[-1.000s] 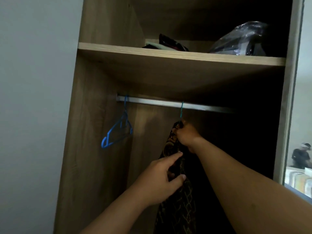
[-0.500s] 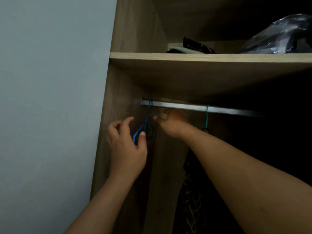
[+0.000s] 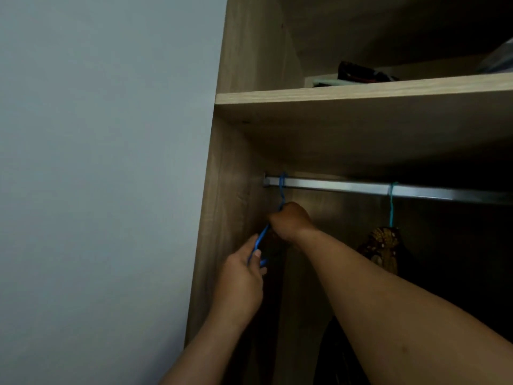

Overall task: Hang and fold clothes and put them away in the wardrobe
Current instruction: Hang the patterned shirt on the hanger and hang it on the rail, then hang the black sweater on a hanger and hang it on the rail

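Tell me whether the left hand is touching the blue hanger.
Touching: the head view shows the left hand with fingers curled round the blue hanger.

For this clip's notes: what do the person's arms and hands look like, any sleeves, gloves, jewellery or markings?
Both forearms are bare as far as the frame shows, with no sleeve in view. The left hand and right hand wear no gloves; no ring, watch or bracelet is visible. A short, pale thumbnail shows on the left hand. The dim light hides finer marks.
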